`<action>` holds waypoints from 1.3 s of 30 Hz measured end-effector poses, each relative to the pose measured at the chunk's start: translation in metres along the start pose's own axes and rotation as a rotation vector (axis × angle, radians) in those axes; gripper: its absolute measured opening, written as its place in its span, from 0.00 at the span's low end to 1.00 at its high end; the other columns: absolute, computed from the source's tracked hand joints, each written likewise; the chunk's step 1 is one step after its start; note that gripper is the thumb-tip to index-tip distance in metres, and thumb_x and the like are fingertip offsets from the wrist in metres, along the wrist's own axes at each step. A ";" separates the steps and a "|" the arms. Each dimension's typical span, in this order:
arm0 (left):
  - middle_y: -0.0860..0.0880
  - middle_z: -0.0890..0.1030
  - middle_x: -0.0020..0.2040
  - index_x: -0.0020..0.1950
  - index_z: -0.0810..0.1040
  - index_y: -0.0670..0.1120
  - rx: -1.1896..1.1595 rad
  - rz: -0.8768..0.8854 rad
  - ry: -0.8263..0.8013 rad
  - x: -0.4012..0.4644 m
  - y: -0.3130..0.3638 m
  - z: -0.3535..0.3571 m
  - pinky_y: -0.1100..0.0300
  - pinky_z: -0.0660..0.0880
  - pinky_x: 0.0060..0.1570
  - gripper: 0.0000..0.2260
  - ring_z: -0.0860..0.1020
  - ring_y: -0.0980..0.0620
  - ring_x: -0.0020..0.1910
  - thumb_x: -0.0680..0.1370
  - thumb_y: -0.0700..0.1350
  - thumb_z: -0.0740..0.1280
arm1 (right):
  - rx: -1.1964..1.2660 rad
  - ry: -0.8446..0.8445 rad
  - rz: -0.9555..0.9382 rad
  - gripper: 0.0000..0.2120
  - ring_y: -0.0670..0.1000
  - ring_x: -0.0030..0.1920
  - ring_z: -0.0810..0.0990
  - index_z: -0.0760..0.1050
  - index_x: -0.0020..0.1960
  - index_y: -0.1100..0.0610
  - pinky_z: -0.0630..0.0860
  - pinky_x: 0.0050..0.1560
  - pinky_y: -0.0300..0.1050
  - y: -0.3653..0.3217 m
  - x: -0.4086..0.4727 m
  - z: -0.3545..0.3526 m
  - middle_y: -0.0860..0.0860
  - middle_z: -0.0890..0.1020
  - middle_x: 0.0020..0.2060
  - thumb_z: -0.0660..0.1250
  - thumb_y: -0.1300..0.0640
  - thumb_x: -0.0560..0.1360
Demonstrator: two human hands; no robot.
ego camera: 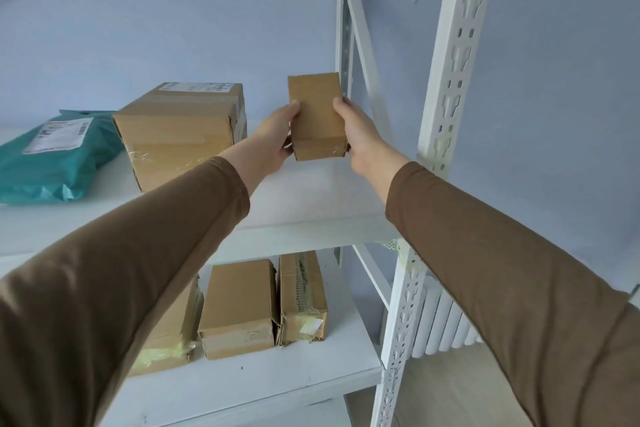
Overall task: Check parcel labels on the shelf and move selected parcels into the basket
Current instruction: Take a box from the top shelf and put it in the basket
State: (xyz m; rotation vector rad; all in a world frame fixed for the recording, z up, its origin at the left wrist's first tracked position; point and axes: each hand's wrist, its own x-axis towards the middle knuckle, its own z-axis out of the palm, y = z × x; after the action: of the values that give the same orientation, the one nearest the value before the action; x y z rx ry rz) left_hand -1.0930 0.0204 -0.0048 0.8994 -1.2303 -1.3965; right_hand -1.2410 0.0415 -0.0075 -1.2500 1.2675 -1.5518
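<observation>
A small brown cardboard parcel (pixel 317 116) is at the right end of the upper white shelf (pixel 301 198). My left hand (pixel 277 135) grips its left side and my right hand (pixel 356 133) grips its right side. No label shows on the parcel's top or front face. A larger taped cardboard box (pixel 180 133) with a white label on top stands just to the left. Farther left lies a teal plastic mailer (pixel 52 156) with a printed label. No basket is in view.
On the lower shelf (pixel 263 381) sit three cardboard boxes (pixel 239 308), the left one partly hidden by my sleeve. White perforated uprights (pixel 450 80) frame the rack on the right. A white radiator (pixel 443 322) stands behind them, against the blue wall.
</observation>
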 end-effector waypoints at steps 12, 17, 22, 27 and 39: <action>0.46 0.75 0.71 0.78 0.62 0.55 0.249 0.434 -0.273 -0.151 0.002 -0.041 0.46 0.72 0.73 0.39 0.76 0.49 0.70 0.73 0.45 0.79 | 0.212 0.105 -0.272 0.18 0.49 0.59 0.80 0.76 0.68 0.47 0.77 0.57 0.45 -0.027 -0.186 -0.010 0.48 0.83 0.59 0.56 0.56 0.82; 0.52 0.68 0.71 0.80 0.61 0.51 0.575 0.798 -0.255 -0.210 -0.025 -0.051 0.54 0.68 0.76 0.42 0.68 0.56 0.74 0.72 0.40 0.80 | 0.493 0.090 -0.206 0.14 0.53 0.56 0.78 0.79 0.54 0.54 0.74 0.59 0.52 -0.019 -0.248 -0.018 0.53 0.80 0.51 0.58 0.47 0.81; 0.42 0.67 0.72 0.77 0.62 0.43 0.836 1.225 -0.154 -0.246 -0.055 -0.068 0.46 0.66 0.76 0.39 0.67 0.42 0.73 0.71 0.37 0.78 | 0.479 0.058 -0.093 0.19 0.56 0.57 0.73 0.78 0.49 0.55 0.72 0.52 0.51 -0.005 -0.296 -0.022 0.57 0.80 0.50 0.63 0.39 0.80; 0.40 0.67 0.70 0.73 0.67 0.43 1.089 1.664 -0.115 -0.262 -0.073 -0.091 0.43 0.66 0.76 0.28 0.68 0.35 0.73 0.77 0.35 0.75 | 0.374 -0.131 0.033 0.36 0.65 0.76 0.68 0.72 0.73 0.58 0.66 0.74 0.66 0.015 -0.324 -0.028 0.63 0.72 0.74 0.69 0.34 0.75; 0.38 0.52 0.83 0.80 0.57 0.44 1.004 1.407 -0.190 -0.309 -0.101 -0.120 0.48 0.57 0.81 0.36 0.51 0.49 0.85 0.76 0.24 0.63 | 0.255 -0.241 0.060 0.37 0.62 0.66 0.80 0.66 0.74 0.56 0.78 0.64 0.64 0.052 -0.379 -0.015 0.58 0.82 0.65 0.76 0.48 0.70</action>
State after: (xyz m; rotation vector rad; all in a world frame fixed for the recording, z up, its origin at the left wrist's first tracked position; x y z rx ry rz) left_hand -0.9388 0.2920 -0.1549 0.2498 -2.0966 0.3322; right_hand -1.1692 0.3928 -0.1414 -1.1815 0.9145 -1.4206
